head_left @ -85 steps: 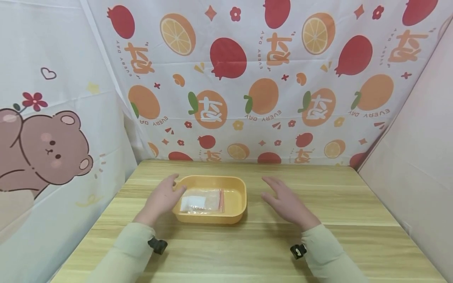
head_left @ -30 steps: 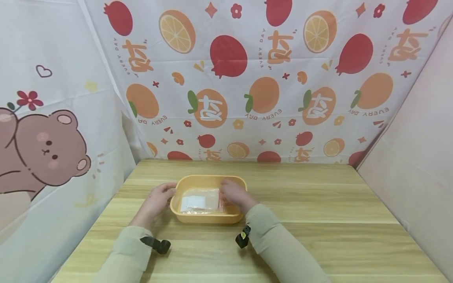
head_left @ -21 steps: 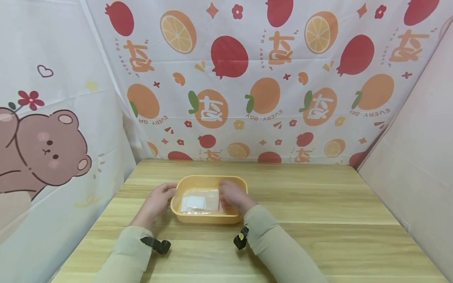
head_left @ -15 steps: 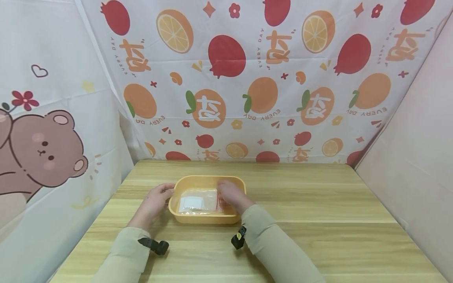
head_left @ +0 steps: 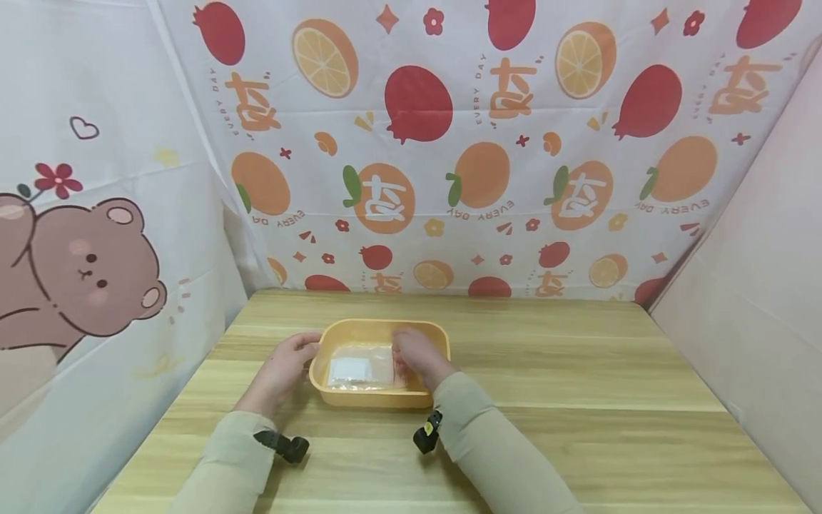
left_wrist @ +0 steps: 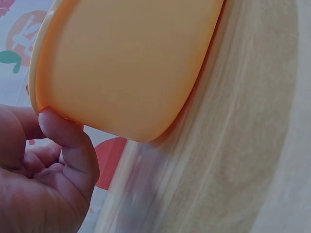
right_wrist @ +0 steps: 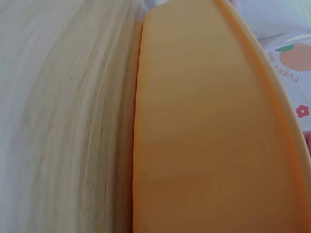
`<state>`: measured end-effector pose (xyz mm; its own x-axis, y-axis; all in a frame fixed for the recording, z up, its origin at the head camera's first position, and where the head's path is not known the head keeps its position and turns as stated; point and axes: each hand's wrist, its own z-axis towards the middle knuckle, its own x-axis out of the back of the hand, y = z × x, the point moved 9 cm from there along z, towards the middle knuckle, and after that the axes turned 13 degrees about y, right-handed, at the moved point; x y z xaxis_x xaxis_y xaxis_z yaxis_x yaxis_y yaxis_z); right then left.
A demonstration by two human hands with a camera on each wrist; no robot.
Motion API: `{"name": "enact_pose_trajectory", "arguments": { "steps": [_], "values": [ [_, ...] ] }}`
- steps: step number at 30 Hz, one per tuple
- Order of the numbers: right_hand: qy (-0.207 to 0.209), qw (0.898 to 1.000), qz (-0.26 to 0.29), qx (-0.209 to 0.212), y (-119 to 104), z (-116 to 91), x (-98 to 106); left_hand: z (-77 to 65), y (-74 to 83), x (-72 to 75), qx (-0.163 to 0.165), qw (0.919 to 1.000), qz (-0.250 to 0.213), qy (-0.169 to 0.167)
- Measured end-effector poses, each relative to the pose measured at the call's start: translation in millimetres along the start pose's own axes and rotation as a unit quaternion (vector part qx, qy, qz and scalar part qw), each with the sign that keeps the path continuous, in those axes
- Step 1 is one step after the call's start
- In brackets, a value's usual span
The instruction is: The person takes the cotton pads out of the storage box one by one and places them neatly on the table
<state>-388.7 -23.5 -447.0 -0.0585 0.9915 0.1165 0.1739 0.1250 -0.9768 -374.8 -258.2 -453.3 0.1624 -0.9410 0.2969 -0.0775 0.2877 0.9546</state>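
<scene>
Tray [head_left: 379, 400]: orange, on table [head_left: 578, 400], centre-near. Bag [head_left: 359, 370]: clear, flat inside tray, long axis left–right. Left hand [head_left: 282, 368]: fingers curled, gripping tray's left rim. Right hand [head_left: 414, 353]: inside tray over bag's right end, nearer to bag; finger state could not be told.

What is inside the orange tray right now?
Inside the orange tray lies a clear plastic bag with a white piece in it. The right hand reaches into the tray and covers the bag's right end, so that part cannot be seen.
</scene>
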Motion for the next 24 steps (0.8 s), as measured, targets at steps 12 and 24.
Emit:
{"name": "enact_pose_trajectory", "arguments": {
  "steps": [12, 24],
  "values": [
    [0.005, 1.0, 0.026, -0.01, -0.8, -0.2, -1.7, -0.4, 0.6, -0.8, 0.002, 1.0, 0.004, 0.004],
    [-0.018, 0.993, 0.083, -0.078, 10.7, -1.6, -10.5, -1.5, 0.5, -1.4, 0.006, 1.0, -0.001, 0.003]
  ]
}}
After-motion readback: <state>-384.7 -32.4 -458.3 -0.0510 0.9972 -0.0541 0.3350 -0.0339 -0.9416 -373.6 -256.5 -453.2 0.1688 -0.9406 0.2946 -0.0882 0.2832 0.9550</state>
